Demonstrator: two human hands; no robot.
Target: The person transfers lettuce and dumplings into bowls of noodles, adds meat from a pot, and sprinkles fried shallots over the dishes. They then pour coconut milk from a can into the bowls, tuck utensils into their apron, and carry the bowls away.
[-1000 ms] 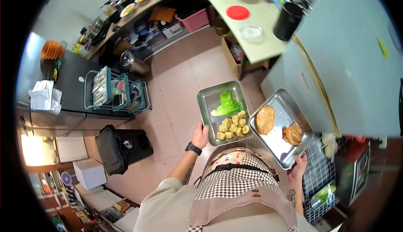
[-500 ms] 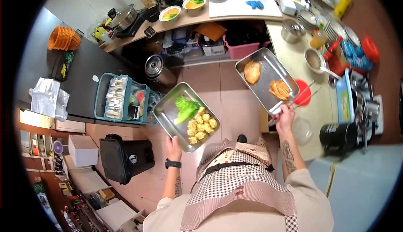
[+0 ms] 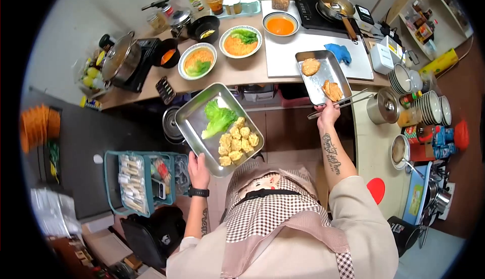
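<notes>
In my left hand [image 3: 198, 170] is the near edge of a steel tray [image 3: 188, 122], its fingers hidden underneath. On that tray lie green lettuce leaves [image 3: 220, 117] and several lumpy yellow dumplings [image 3: 236, 142]. My right hand [image 3: 328, 112] grips the near end of a smaller steel tray [image 3: 314, 86] together with metal tongs [image 3: 348, 100]. One browned round cutlet [image 3: 310, 67] and a sliced golden-brown piece [image 3: 332, 90] rest in this second tray. It overlaps the front edge of the white cutting board [image 3: 283, 52] in this view, beside a blue glove [image 3: 338, 53].
Along the counter stand two noodle bowls [image 3: 197, 62] [image 3: 241, 41], a bowl of orange soup [image 3: 281, 25] and a pan [image 3: 336, 5] on a cooker. At left are a large pot [image 3: 121, 57] and a teal basket [image 3: 146, 183]. Stacked bowls [image 3: 428, 108] stand at right.
I have moved forward to the counter, carrying both trays. The right tray has come from over the side counter to the front edge of the cutting board.
</notes>
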